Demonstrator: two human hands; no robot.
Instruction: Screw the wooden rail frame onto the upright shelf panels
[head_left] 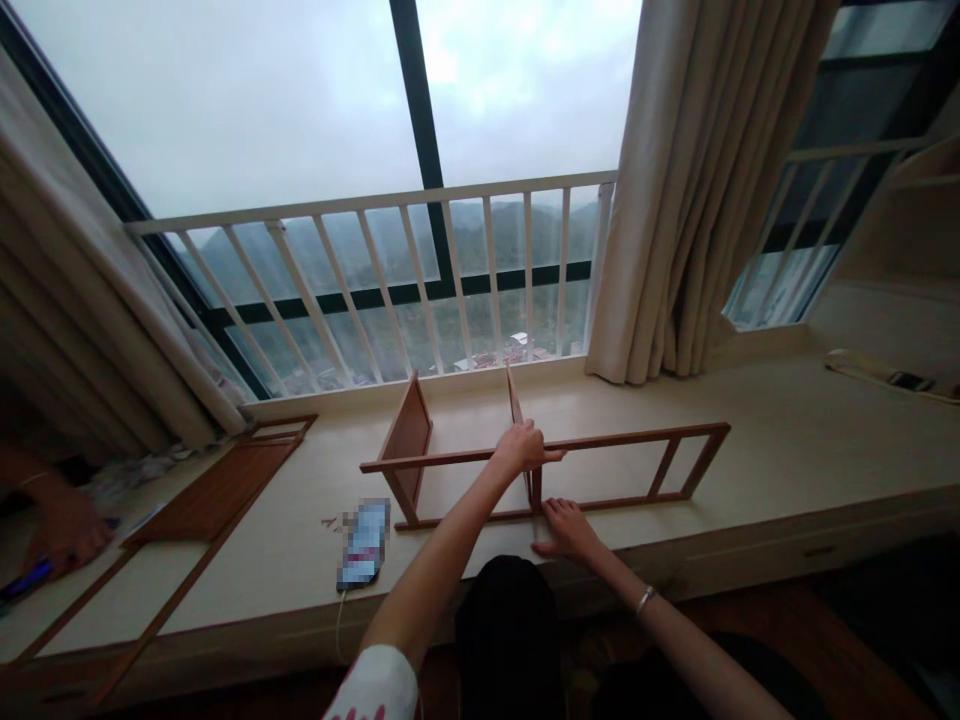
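A brown wooden frame [626, 442] stands on its long side on the pale window ledge [787, 430]. One board [409, 425] stands across its left end, and a second board [514, 397] crosses near its middle. My left hand [521, 446] is closed round the upper rail where the middle board meets it. Lower down, my right hand [564, 528] rests at the lower rail by the foot of that board, its fingers bent against the wood; whether it grips anything is not clear.
A phone [364, 545] with a cable lies left of the frame, beside small brown pieces [328, 522]. Further left lies another wooden frame with a panel [217, 490]. Another person's hand [67, 530] holds a blue object [30, 578] at the far left. Railings [390, 205] line the window.
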